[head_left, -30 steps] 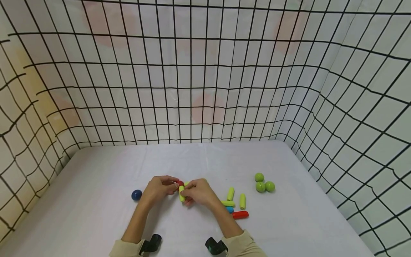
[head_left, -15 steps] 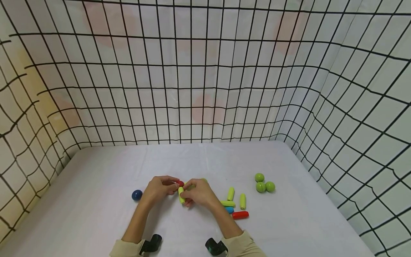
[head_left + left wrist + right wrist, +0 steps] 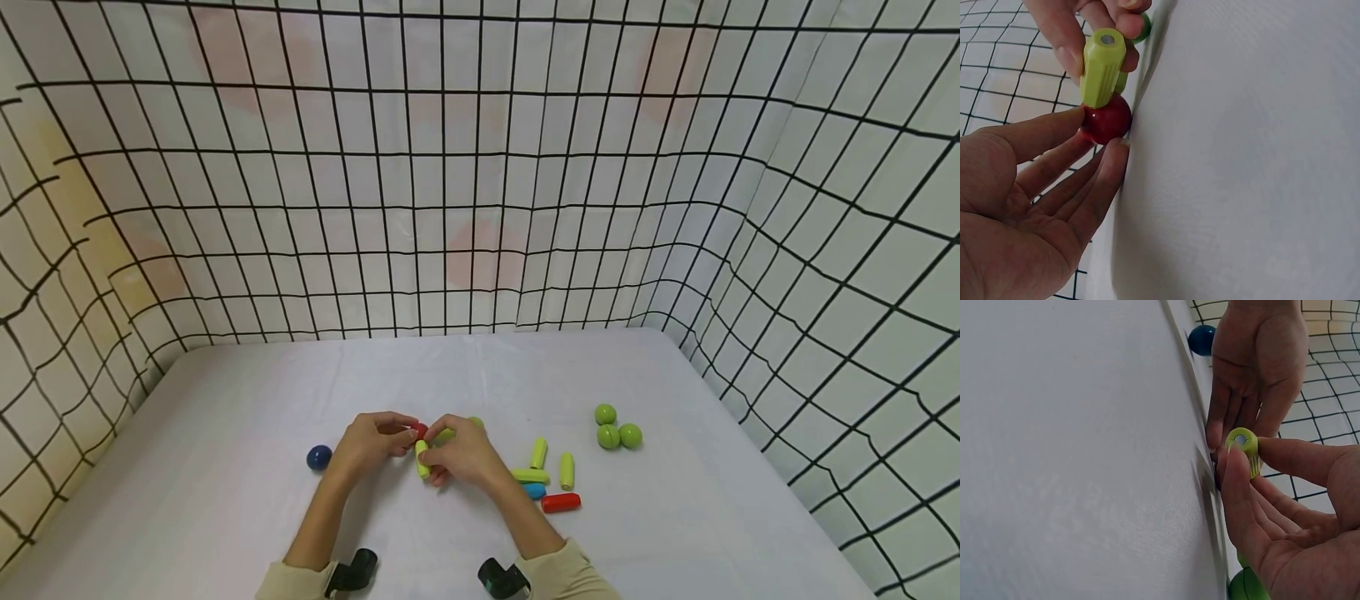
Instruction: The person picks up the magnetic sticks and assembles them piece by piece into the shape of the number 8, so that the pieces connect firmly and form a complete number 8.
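My left hand [image 3: 371,443] pinches a glossy red ball [image 3: 420,431] between thumb and fingertips, low over the white cloth. Between thumb and fingers of my right hand [image 3: 467,450] is a short yellow-green magnetic rod [image 3: 422,460]. In the left wrist view one end of this rod [image 3: 1102,65] meets the red ball [image 3: 1110,122], and a metal disc shows in its other end. A second yellow-green rod [image 3: 444,436] extends from behind the red ball toward a green ball [image 3: 476,422], partly hidden by the right hand. The right wrist view shows the held rod [image 3: 1244,442] end-on.
Left of the left forearm lies a dark blue ball [image 3: 318,457]. Beyond the right forearm are several yellow-green rods [image 3: 567,472], a blue rod [image 3: 534,491] and a red rod [image 3: 561,502]. Three green balls [image 3: 608,436] sit farther right. Black netting [image 3: 442,208] encloses the table.
The held yellow-green rod has shifted slightly toward the person. The right index finger has lifted a little, and the green ball behind that hand has come into view. My left hand keeps its hold.
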Demonstrator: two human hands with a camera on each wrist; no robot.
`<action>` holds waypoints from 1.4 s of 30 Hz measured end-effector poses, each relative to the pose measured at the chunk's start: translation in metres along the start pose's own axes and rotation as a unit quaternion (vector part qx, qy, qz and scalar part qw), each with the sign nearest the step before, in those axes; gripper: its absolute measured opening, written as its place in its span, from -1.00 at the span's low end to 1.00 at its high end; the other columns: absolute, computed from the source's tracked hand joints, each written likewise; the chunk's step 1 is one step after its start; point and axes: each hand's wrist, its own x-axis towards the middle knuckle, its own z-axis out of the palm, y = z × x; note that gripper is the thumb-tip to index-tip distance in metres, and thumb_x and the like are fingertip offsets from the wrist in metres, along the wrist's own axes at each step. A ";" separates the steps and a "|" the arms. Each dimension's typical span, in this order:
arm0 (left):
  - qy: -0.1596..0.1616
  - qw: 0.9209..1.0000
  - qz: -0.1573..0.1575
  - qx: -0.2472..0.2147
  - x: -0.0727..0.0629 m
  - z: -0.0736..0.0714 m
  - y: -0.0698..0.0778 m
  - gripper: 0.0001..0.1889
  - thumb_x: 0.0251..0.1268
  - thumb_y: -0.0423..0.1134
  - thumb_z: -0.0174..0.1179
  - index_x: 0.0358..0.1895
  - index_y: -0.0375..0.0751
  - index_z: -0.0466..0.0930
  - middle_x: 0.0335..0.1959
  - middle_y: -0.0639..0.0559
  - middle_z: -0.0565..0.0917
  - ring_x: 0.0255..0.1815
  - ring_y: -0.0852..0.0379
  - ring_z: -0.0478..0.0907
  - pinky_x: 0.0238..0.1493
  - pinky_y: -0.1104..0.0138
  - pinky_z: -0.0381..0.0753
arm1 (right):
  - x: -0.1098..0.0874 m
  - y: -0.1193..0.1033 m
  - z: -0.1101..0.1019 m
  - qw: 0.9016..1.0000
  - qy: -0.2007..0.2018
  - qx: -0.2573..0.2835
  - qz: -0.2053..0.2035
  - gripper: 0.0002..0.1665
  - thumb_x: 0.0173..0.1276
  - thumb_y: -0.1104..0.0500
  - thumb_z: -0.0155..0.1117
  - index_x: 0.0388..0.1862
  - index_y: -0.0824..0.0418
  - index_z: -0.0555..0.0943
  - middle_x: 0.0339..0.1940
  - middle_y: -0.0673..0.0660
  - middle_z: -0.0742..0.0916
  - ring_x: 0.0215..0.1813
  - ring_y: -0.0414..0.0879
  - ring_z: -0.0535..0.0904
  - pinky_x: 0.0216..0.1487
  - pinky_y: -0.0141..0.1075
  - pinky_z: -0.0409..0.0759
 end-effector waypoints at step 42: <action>0.007 1.000 -0.010 0.000 0.001 0.001 0.002 -0.77 0.35 -0.24 0.31 0.00 -0.20 0.77 -0.17 -0.07 0.81 -0.34 0.13 0.72 -0.22 0.33 0.57 | 0.000 0.000 -0.001 1.000 -0.009 -0.002 0.005 -0.72 0.28 0.28 0.44 -0.09 0.31 0.56 -0.49 0.18 0.77 -0.56 -0.09 0.69 -0.39 -0.28 0.71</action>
